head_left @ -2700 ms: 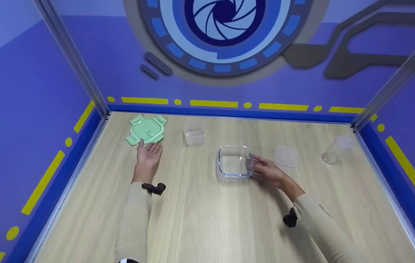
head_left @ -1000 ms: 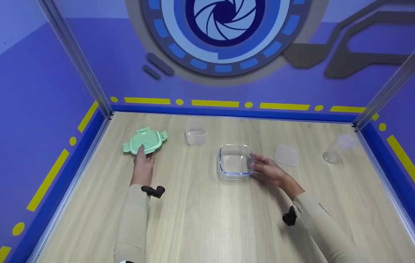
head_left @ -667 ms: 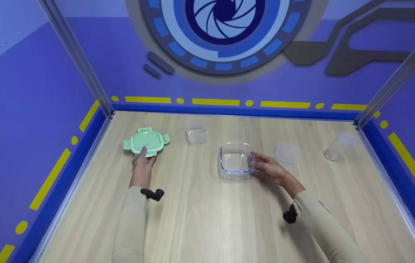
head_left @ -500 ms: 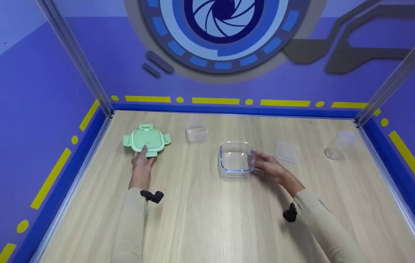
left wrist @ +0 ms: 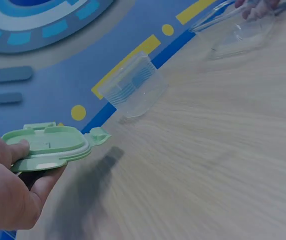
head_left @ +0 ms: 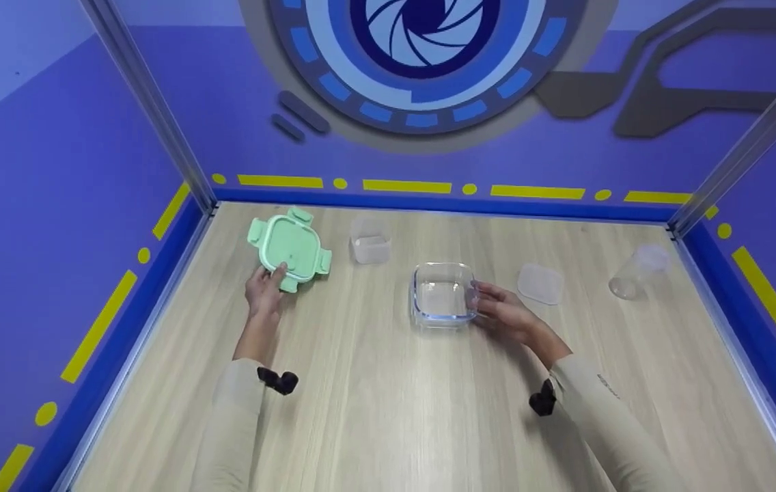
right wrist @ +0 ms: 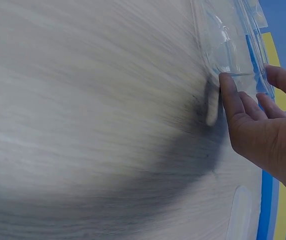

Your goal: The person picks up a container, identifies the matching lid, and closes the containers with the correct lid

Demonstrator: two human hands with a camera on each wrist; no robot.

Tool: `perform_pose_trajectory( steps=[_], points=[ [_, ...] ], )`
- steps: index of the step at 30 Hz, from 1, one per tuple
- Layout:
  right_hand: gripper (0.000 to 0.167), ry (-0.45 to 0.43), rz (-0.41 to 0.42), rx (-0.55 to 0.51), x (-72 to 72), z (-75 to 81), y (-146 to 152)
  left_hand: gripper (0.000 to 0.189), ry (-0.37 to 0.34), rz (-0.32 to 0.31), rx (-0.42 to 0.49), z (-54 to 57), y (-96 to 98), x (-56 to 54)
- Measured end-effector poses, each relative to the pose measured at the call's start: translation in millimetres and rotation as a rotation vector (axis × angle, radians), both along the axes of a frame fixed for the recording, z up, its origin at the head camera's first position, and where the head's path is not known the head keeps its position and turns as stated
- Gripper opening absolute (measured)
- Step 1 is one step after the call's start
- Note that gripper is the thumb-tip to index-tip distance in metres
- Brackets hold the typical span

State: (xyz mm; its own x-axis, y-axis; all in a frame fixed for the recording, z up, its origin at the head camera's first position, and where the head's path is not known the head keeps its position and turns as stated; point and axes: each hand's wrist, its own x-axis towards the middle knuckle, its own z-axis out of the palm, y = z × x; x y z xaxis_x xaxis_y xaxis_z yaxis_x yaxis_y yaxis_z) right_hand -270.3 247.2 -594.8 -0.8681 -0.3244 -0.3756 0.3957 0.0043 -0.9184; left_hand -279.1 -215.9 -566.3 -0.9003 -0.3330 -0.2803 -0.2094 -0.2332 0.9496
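A green lid with locking flaps (head_left: 294, 247) tilts off the table at the back left. My left hand (head_left: 264, 292) grips its near edge, thumb on top and fingers beneath. In the left wrist view the lid (left wrist: 55, 141) is raised, its shadow on the wood. A square glass food container (head_left: 444, 317) stands uncovered mid-table. My right hand (head_left: 507, 316) has loosely extended fingers against its right wall. In the right wrist view, fingertips of the right hand (right wrist: 268, 120) meet the glass container (right wrist: 223, 45) near its base, and the thumb is by the rim.
A small translucent plastic tub (head_left: 371, 251) stands behind and left of the glass container. A thin translucent square lid (head_left: 540, 284) lies to the right, and a clear cylindrical jar (head_left: 637, 272) is farther right. Printed walls (head_left: 395, 164) with metal rails enclose the wooden table (head_left: 388, 410).
My left hand, palm up by the lid at first, has taken hold of its near edge, lifted it and turned it. The right hand stays against the glass container.
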Motion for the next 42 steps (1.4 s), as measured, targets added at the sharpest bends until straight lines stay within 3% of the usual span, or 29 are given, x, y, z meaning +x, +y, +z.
perform_pose_trajectory(
  steps=[2,7,9,18,25,29,35,42],
  points=[
    [0.063,-0.005,-0.005,0.0,-0.1,0.0,1,0.048,0.041,-0.026,-0.086,3.3,2.4,2.1],
    [0.064,0.001,-0.007,0.01,0.1,0.7,5,0.039,0.137,-0.049,-0.415,11.7,9.8,5.4],
    [0.064,0.007,-0.009,0.018,0.5,1.4,7,0.034,0.193,-0.061,-0.497,14.5,13.1,6.6],
    [0.067,-0.01,-0.009,0.006,3.7,2.8,12,0.023,0.515,-0.226,-0.64,16.5,32.0,8.8],
    [0.065,0.005,0.02,-0.016,5.3,3.1,12,0.029,0.8,-0.363,-0.828,14.9,50.8,5.9],
    [0.066,0.018,0.031,-0.029,4.9,3.8,9,0.03,0.929,-0.44,-0.939,16.7,58.8,6.7],
    [0.064,-0.002,0.027,-0.042,6.2,0.9,2,0.03,1.04,-0.471,-1.084,15.8,69.4,8.8],
    [0.061,0.002,0.03,-0.024,9.1,0.9,1,0.029,1.106,-0.503,-1.147,12.4,91.8,8.1]
  ],
)
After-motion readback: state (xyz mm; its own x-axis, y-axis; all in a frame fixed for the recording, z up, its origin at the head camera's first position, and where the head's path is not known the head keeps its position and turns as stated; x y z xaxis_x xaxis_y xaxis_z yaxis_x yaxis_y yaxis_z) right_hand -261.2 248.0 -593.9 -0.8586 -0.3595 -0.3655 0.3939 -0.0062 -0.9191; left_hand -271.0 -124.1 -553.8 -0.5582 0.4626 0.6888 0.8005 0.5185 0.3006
